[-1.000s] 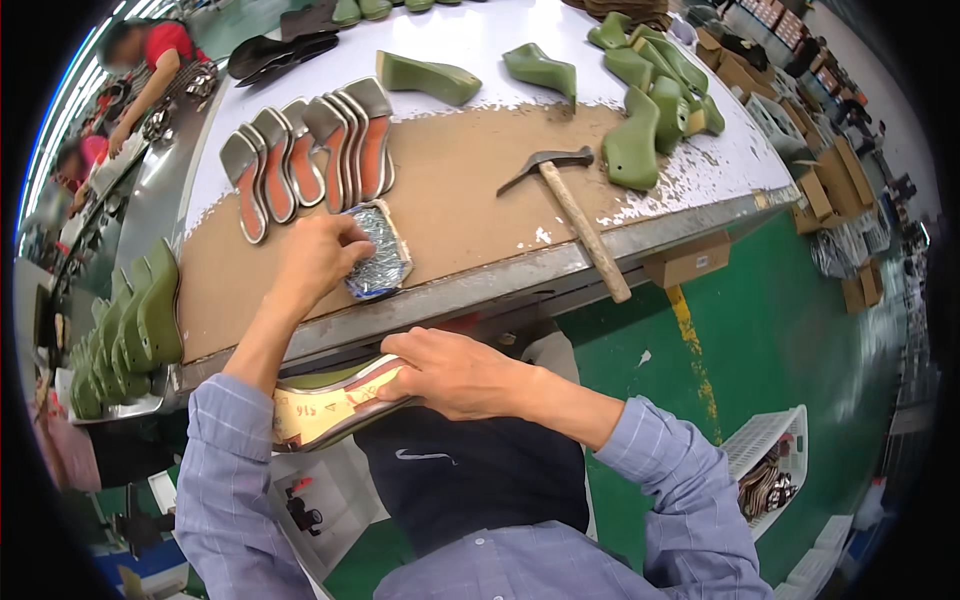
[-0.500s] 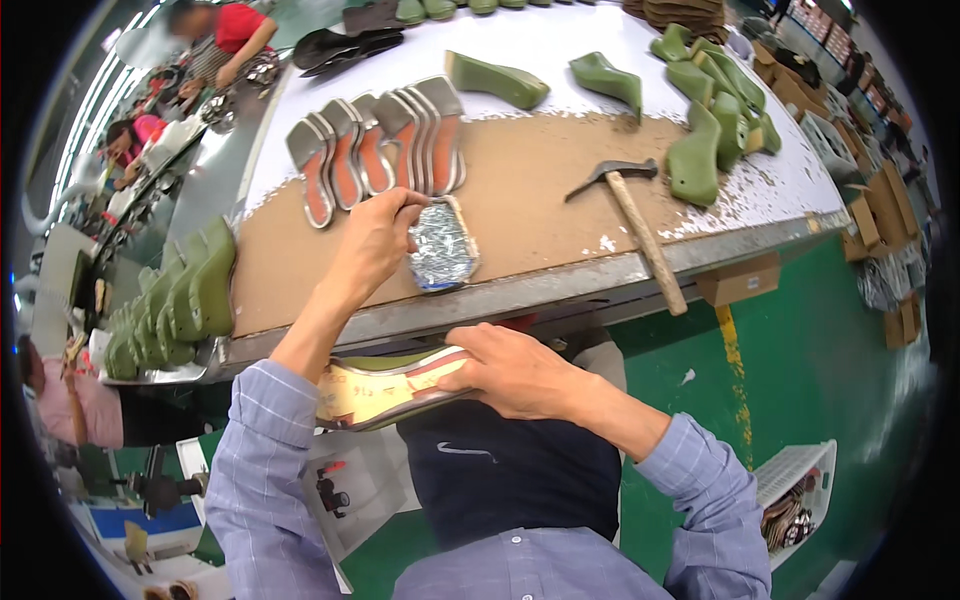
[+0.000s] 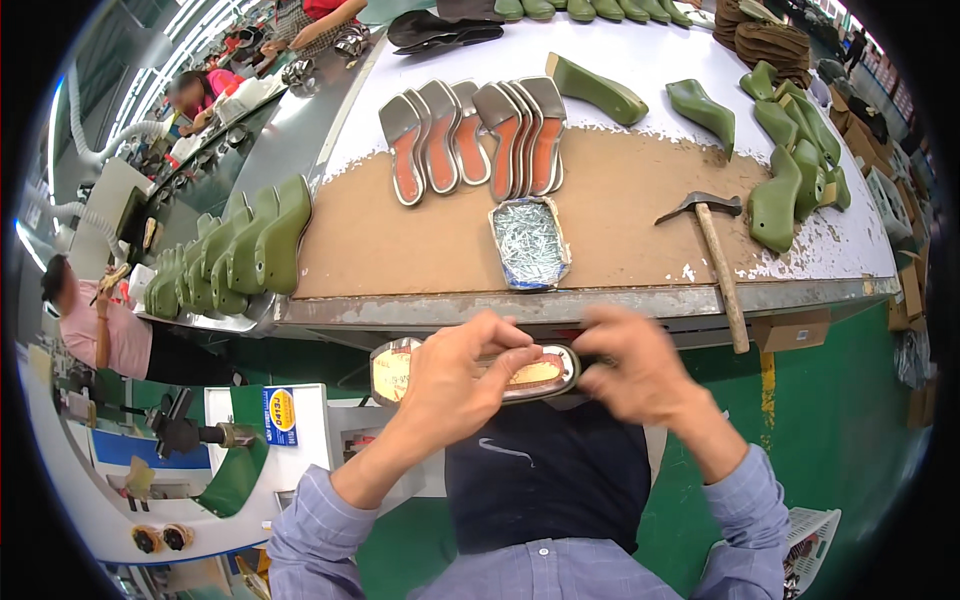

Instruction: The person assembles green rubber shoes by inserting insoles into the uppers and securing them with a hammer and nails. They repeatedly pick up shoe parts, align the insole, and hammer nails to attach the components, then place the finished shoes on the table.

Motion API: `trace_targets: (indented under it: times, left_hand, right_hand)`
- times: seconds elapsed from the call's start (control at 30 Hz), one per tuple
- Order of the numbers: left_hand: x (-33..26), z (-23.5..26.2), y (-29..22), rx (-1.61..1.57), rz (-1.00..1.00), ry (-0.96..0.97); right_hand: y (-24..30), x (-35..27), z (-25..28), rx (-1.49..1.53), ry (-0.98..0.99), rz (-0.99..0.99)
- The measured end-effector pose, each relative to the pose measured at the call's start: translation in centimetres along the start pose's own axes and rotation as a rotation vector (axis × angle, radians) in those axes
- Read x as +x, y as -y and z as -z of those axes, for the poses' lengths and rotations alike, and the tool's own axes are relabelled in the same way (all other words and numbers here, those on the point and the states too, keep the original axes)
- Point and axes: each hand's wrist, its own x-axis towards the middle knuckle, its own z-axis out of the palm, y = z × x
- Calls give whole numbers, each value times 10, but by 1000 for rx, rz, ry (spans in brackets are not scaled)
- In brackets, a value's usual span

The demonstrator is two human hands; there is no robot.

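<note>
A green shoe last with a pale insole [image 3: 393,372] on its sole lies crosswise over my lap, sole up. My left hand [image 3: 460,375] is over the middle of it, thumb and fingers pinched together. Whatever is in that pinch is too small to make out. At the last's right end is my right hand [image 3: 635,365], smeared by motion, so its grip is unclear. Just beyond, on the bench, stands a small tray [image 3: 566,255] full of thin metal nails [image 3: 530,238]. A hammer [image 3: 718,255] with a wooden handle rests to the right, its handle overhanging the bench edge.
Grey and orange insoles [image 3: 440,140] stand in a row on the brown bench top [image 3: 400,250]. Green lasts [image 3: 285,235] line the left edge; more [image 3: 775,200] are heaped at right. A white machine table [image 3: 300,470] is at lower left. Other people work beyond.
My left hand has come back from the nail tray to the insole on the last. My right hand has shifted to the last's right end. The whole view has turned left.
</note>
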Motion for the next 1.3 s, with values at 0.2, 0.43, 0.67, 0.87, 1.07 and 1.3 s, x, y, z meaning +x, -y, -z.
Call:
trace_targets:
  times: [0.2,0.43,0.67,0.87,1.07,1.3]
  left_hand:
    - [6,-7,-5,397,-70,74]
    - [9,-5,-12,406,40,120]
    - [5,-6,-5,342,-92,93]
    - [2,-7,-4,368,-125,53]
    - [5,-6,-17,444,-74,101]
    - [-2,20,-8,617,-319,194]
  right_hand:
    - [-100,-55,66,-911,-335,-515]
    - [-95,-59,86,-528,-446,-375]
    - [14,-100,65,127,-396,-487]
    - [59,-113,69,66,-345,-67]
    - [72,-110,58,89,-180,-48]
    - [73,-111,55,503,-266,-521]
